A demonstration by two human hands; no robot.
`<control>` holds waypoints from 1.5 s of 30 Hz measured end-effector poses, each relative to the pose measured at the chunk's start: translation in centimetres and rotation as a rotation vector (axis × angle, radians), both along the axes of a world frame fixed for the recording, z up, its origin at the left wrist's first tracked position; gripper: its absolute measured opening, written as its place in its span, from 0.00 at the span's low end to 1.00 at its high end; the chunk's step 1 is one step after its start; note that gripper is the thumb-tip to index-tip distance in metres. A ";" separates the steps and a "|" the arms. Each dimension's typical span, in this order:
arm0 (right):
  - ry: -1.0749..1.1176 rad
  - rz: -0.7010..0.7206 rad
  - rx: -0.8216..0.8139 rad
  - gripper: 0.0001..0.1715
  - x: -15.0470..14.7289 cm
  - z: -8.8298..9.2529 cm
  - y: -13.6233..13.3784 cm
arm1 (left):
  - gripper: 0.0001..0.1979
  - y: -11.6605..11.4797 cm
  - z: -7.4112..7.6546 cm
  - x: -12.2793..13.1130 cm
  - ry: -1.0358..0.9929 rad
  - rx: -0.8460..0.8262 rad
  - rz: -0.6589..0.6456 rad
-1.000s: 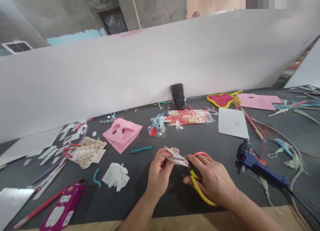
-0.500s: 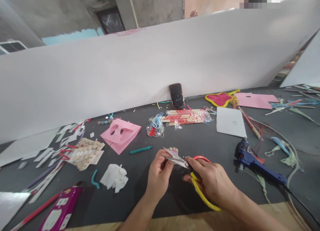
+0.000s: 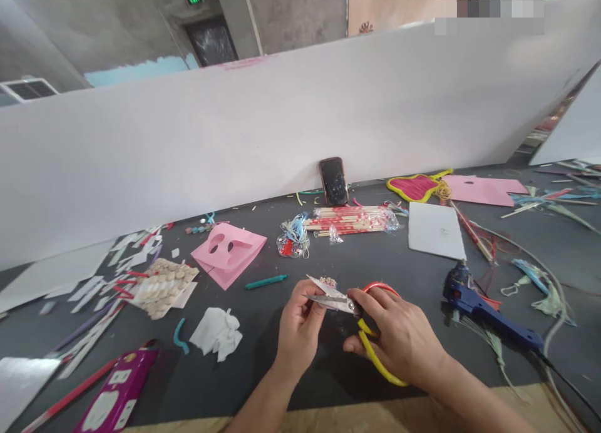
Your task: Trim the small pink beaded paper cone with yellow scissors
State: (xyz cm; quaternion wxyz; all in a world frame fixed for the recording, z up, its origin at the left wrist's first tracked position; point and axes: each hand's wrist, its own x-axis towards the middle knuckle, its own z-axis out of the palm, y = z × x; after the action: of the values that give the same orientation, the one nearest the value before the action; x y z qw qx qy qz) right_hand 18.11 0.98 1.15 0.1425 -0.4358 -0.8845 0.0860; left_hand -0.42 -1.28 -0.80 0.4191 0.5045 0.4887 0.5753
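My right hand (image 3: 401, 336) grips a pair of scissors (image 3: 348, 304) with one red and one yellow handle. The blades are parted and point left, across the fingertips of my left hand (image 3: 300, 323). Between its thumb and fingers, that hand pinches a small piece with pale beads (image 3: 327, 282) along its top; the blades and fingers hide most of it. Just beyond my left hand lies a teal pen (image 3: 267, 282). A crumpled white tissue (image 3: 216, 333) rests to the left.
A blue glue gun (image 3: 493, 314) with its cord lies at the right, near a white square board (image 3: 436, 229). Pink cut paper (image 3: 230, 251), bagged sticks (image 3: 352, 220) and a propped phone (image 3: 333, 181) stand farther back. A white partition (image 3: 235, 132) borders the table.
The scissor blades are slightly wider apart, and my right thumb has dropped a little. My left hand keeps its pinch in nearly the same place. The view has shifted slightly.
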 end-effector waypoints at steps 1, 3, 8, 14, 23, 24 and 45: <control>-0.003 -0.004 0.001 0.37 0.0 0.0 0.0 | 0.07 0.0 -0.1 0.0 0.006 -0.001 -0.001; -0.005 -0.005 -0.005 0.37 -0.1 -0.1 0.1 | 0.07 0.0 -0.1 -0.1 0.014 -0.005 -0.002; 0.017 0.019 -0.028 0.33 0.0 -0.8 0.3 | 0.08 0.0 -0.1 0.0 0.058 -0.009 -0.006; 0.009 0.040 -0.028 0.31 0.2 -1.0 0.1 | 0.09 0.0 0.1 0.2 0.061 -0.048 -0.007; -0.002 0.037 -0.031 0.28 0.3 -0.6 -0.3 | 0.08 -0.3 0.0 0.4 0.003 -0.050 -0.017; -0.001 0.033 -0.027 0.28 0.3 -0.7 -0.3 | 0.07 -0.4 0.0 0.4 -0.003 -0.040 -0.018; 0.049 0.059 -0.099 0.37 0.2 0.1 0.2 | 0.08 0.0 -0.7 0.3 0.004 0.046 0.019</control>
State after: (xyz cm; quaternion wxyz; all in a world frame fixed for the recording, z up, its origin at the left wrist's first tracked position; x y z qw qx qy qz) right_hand 18.30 1.23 1.23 0.1397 -0.4139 -0.8878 0.1445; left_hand -0.17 -1.28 -1.51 0.4007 0.5105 0.4810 0.5894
